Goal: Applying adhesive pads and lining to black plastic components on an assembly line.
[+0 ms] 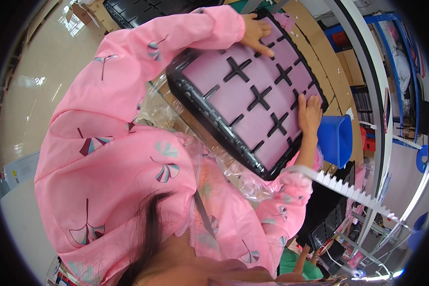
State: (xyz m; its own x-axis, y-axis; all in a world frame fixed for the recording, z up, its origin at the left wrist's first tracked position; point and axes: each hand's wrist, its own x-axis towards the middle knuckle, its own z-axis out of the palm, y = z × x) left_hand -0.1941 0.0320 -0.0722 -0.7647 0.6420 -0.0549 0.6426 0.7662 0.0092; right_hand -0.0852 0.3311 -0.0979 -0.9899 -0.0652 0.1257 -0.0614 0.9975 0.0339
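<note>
A black plastic tray (202, 107) lies at a slant in front of me. Pink sheeting (209, 71) shows across it, with several black cross-shaped bars standing out against the pink. My left hand (258, 34) rests on the tray's far end, its fingers stretched out and the thumb apart. On the right side, my right hand (310, 113) lies on the pink surface close to the tray's edge, fingers extended. Neither hand is wrapped round anything. A scrap of pink material (284, 21) sits just beyond the tray's far corner.
Cardboard (319, 43) covers the worktable under the tray. A blue bin (336, 140) stands right of my right hand. Crumpled clear plastic film (248, 183) lies at the near side. Another black tray (133, 13) is at the far left. A white toothed strip (348, 190) crosses the right.
</note>
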